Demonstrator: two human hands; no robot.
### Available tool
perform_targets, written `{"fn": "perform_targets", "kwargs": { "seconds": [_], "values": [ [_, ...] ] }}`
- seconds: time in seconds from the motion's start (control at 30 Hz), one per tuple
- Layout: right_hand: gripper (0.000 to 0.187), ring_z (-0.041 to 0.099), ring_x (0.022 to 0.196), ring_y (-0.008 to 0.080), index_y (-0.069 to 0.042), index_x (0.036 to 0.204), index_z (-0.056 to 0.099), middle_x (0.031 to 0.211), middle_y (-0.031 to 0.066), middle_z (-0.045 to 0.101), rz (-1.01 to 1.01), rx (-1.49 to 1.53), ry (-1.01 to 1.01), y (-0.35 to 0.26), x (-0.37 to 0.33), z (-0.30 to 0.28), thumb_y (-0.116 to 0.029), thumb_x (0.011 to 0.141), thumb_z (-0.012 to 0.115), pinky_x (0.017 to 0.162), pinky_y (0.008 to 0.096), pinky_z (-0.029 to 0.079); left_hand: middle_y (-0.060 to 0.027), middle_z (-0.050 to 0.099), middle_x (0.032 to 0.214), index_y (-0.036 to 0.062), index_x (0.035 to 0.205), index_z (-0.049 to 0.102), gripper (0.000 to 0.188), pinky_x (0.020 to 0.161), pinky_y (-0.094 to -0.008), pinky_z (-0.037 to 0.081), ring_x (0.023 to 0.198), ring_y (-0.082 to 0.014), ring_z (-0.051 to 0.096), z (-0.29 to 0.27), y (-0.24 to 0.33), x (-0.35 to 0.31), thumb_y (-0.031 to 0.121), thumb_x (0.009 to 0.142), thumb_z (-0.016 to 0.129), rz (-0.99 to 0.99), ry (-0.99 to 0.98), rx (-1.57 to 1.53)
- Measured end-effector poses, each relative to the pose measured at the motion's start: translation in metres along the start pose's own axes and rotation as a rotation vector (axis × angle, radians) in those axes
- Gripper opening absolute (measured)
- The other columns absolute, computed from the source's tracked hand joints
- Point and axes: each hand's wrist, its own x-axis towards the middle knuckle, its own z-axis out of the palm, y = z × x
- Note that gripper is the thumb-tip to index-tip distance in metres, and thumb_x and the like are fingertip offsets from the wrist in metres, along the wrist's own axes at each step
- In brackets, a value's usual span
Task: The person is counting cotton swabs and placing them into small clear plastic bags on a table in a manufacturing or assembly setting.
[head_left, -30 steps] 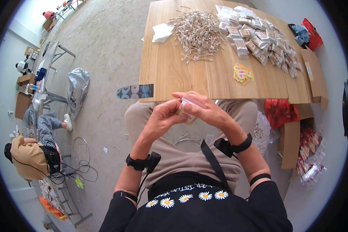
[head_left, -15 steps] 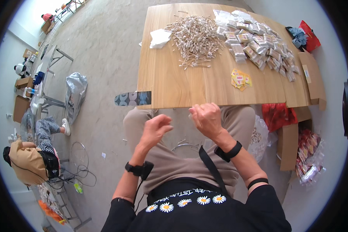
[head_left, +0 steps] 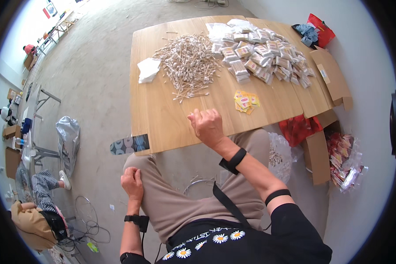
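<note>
My right hand [head_left: 208, 126] is held closed over the front part of the wooden table [head_left: 163, 119], with the fingers curled in. Whatever it may grip is hidden or too small to name. A loose heap of cotton swabs [head_left: 189, 64] lies beyond it. Small yellow printed cards [head_left: 245, 103] lie to its right. My left hand [head_left: 132, 182], also curled closed, rests against my left thigh, and I cannot see what its fingers hold, if anything. White square sheets [head_left: 148, 70] sit at the table's left edge. Several clear packs of swabs [head_left: 268, 59] are piled at the back right.
To the right, an open cardboard box [head_left: 316, 154] stands beside a heap of red and clear wrappers [head_left: 342, 154]. A clear bag [head_left: 278, 154] hangs under the table edge. At far left, another person [head_left: 35, 220] sits by a long table.
My left hand has dropped away from the right one to my thigh. My right hand has moved forward over the tabletop. The view has shifted, so the table appears lower and further left.
</note>
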Motion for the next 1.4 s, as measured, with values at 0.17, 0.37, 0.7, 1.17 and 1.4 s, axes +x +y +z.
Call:
{"fn": "perform_targets", "kwargs": {
  "seconds": [0.17, 0.37, 0.7, 1.17, 1.4],
  "values": [
    [0.024, 0.057, 0.056, 0.0279, -0.002, 0.085, 0.065, 0.059, 0.0097, 0.056, -0.066, -0.002, 0.080, 0.000, -0.017, 0.011, -0.024, 0.093, 0.064, 0.057, 0.0426, 0.044, -0.0095, 0.063, 0.084, 0.0070, 0.084, 0.059, 0.008, 0.071, -0.0384, 0.041, 0.075, -0.0306, 0.059, 0.004, -0.001, 0.000, 0.010, 0.090, 0.065, 0.001, 0.036, -0.031],
    [0.034, 0.059, 0.056, 0.0271, 0.001, 0.083, 0.070, 0.064, 0.0168, 0.064, 0.821, 0.648, 0.159, 0.042, -0.012, -0.007, -0.027, 0.099, 0.058, 0.056, 0.0411, 0.044, -0.0073, 0.061, 0.077, 0.0078, 0.085, 0.061, 0.007, 0.068, -0.0381, 0.042, 0.069, -0.0264, 0.055, 0.003, 0.003, -0.002, 0.011, 0.088, 0.066, -0.097, 0.026, -0.055],
    [0.047, 0.048, 0.045, 0.0124, -0.003, 0.078, 0.063, 0.059, 0.0024, 0.054, 1.408, 0.594, 0.519, 0.251, -0.065, -0.103, -0.048, 0.094, 0.064, 0.040, 0.0329, 0.039, -0.0073, 0.060, 0.075, 0.0086, 0.086, 0.061, 0.007, 0.067, -0.0392, 0.043, 0.068, -0.0269, 0.053, 0.005, 0.001, -0.003, 0.011, 0.088, 0.067, -0.092, 0.018, -0.053],
    [0.026, 0.054, 0.055, 0.0109, -0.003, 0.088, 0.064, 0.067, 0.0021, 0.059, 1.019, 0.533, 0.336, 0.380, -0.092, -0.085, -0.029, 0.092, 0.066, 0.050, 0.0279, 0.042, -0.0102, 0.057, 0.073, 0.0037, 0.086, 0.059, 0.008, 0.065, -0.0383, 0.045, 0.067, -0.0255, 0.054, 0.008, 0.012, 0.003, 0.009, 0.089, 0.065, -0.062, -0.006, 0.035],
    [0.025, 0.066, 0.071, 0.0170, 0.000, 0.094, 0.072, 0.081, 0.0100, 0.072, 1.064, -0.220, 0.188, 0.309, -0.055, -0.077, -0.025, 0.089, 0.068, 0.065, 0.0335, 0.051, -0.0108, 0.061, 0.078, 0.0073, 0.084, 0.060, 0.009, 0.071, -0.0419, 0.043, 0.072, -0.0316, 0.057, 0.007, 0.005, 0.003, 0.013, 0.088, 0.065, -0.138, -0.006, 0.067]
  ]
}}
